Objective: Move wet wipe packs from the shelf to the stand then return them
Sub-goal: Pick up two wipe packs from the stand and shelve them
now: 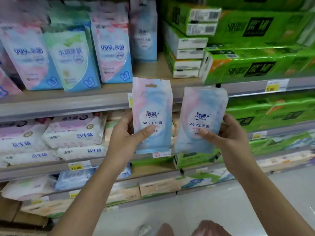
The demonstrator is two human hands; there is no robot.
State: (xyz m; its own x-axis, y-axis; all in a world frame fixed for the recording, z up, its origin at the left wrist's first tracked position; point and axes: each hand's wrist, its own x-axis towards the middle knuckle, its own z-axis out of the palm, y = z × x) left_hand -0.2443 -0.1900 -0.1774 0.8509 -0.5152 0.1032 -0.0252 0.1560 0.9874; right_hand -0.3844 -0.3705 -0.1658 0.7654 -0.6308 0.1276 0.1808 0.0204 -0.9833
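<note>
Facing: the shelf [68, 103], arms raised, both hands full.
Left hand [126, 135]: fingers clasp the left wet wipe pack [152, 106], upright, 12 o'clock.
Right hand [230, 133]: fingers clasp the right wet wipe pack [201, 108], upright, 2 o'clock.
Tip: likely best to grip low and firm, packs apart; the film looks slippery.
Stand: not visible.
</note>
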